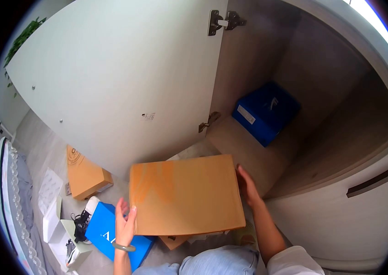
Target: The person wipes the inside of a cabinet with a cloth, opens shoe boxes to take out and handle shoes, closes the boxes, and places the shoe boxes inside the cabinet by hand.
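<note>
Holding large brown cardboard box (187, 195) before open white cabinet (322, 220) — your left hand (125, 224), right hand (247, 188) clasping its sides. Blue cardboard box (267, 112) inside cabinet — second blue box (102, 224) outside.

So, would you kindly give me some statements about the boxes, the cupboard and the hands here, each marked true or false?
1. A brown cardboard box is between the left hand and the right hand. True.
2. The cupboard door is shut. False: it stands open.
3. A blue box sits inside the cupboard. True.
4. The black shoe is inside the cupboard. False: it is outside, beside another blue box.
5. That other blue box is partly hidden from the camera by the left hand. True.
6. The right hand is touching the cupboard door. False: it is at the side of the brown cardboard box.
</note>
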Available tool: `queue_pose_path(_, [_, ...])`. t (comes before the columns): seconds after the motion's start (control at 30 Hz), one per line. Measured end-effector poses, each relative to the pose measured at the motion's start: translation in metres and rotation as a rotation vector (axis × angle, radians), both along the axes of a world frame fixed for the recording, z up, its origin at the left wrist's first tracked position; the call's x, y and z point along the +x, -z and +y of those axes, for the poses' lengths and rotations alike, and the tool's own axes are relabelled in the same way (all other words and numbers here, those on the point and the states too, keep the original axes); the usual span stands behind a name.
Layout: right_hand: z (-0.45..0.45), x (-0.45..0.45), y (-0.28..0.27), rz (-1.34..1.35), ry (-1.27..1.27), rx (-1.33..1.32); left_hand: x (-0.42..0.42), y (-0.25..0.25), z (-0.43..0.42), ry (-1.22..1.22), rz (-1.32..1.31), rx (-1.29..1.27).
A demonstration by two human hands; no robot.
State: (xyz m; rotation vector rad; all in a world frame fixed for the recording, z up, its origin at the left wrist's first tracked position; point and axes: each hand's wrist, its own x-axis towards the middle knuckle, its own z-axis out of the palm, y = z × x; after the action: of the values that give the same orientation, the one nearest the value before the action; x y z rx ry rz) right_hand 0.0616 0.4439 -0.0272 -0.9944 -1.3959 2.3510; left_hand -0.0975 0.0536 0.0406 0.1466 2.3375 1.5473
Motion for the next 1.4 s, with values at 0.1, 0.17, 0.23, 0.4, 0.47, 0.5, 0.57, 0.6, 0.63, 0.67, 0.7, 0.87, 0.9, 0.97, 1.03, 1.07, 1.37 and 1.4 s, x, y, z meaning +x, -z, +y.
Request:
queue_pose_path(0.1, [-0.044, 0.038, -0.017, -0.019, -0.085, 0.022, 0.005, 0.015, -0.009, 0.039, -0.375, 0.314])
queue_pose_path(0.17, [-0.055, 0.051, -0.03, -0.037, -0.128, 0.089, 0.007, 0.023, -0.014, 0.096, -0.636, 0.578])
queue_pose_path(0.23, [-0.064, 0.062, -0.045, -0.099, -0.302, 0.033, 0.01, 0.024, -0.017, 0.117, -0.652, 0.598])
queue_pose_path(0.4, [-0.095, 0.084, -0.048, -0.08, -0.101, -0.208, 0.013, 0.042, -0.027, 0.117, -0.755, 0.647])
queue_pose_path(0.47, [-0.101, 0.093, -0.045, -0.078, -0.017, -0.375, 0.017, 0.04, -0.028, 0.083, -0.741, 0.512])
queue_pose_path(0.5, [-0.1, 0.097, -0.036, -0.047, -0.033, -0.278, 0.02, 0.032, -0.028, 0.091, -0.738, 0.51])
queue_pose_path(0.57, [-0.096, 0.103, -0.023, -0.007, -0.037, -0.175, 0.029, 0.008, -0.025, 0.115, -0.723, 0.376])
queue_pose_path(0.6, [-0.094, 0.107, -0.019, 0.021, -0.002, -0.203, 0.036, 0.004, -0.024, 0.125, -0.719, 0.375])
queue_pose_path(0.63, [-0.092, 0.111, -0.017, 0.049, 0.032, -0.232, 0.044, 0.002, -0.024, 0.149, -0.612, 0.39])
queue_pose_path(0.67, [-0.091, 0.113, -0.017, 0.058, 0.038, -0.231, 0.049, -0.005, -0.021, 0.173, -0.502, 0.405])
queue_pose_path(0.7, [-0.09, 0.116, -0.018, 0.201, 0.102, -0.268, 0.053, -0.014, -0.017, 0.187, -0.47, 0.435])
queue_pose_path(0.87, [-0.07, 0.078, -0.083, 0.713, 0.378, -0.327, 0.041, -0.077, 0.051, 0.365, -0.509, 0.551])
queue_pose_path(0.9, [-0.063, 0.066, -0.085, 0.804, 0.483, -0.306, 0.041, -0.086, 0.076, 0.377, -0.548, 0.601])
queue_pose_path(0.97, [-0.058, 0.048, -0.092, 0.877, 0.572, -0.162, 0.052, -0.082, 0.137, 0.328, -0.448, 0.694])
queue_pose_path(1.03, [-0.067, 0.016, -0.12, 0.722, 0.653, 0.13, 0.072, -0.13, 0.196, 0.25, -0.571, 0.63])
queue_pose_path(1.07, [-0.067, 0.006, -0.132, 0.542, 0.731, 0.416, 0.074, -0.126, 0.221, 0.384, -0.601, 0.695])
queue_pose_path(1.37, [0.074, -0.023, -0.076, 0.155, 0.746, 0.601, 0.075, -0.056, 0.184, 1.219, -0.321, 0.317])
queue_pose_path(1.4, [0.079, -0.025, -0.073, 0.11, 0.752, 0.677, 0.071, -0.048, 0.167, 1.266, -0.287, 0.201])
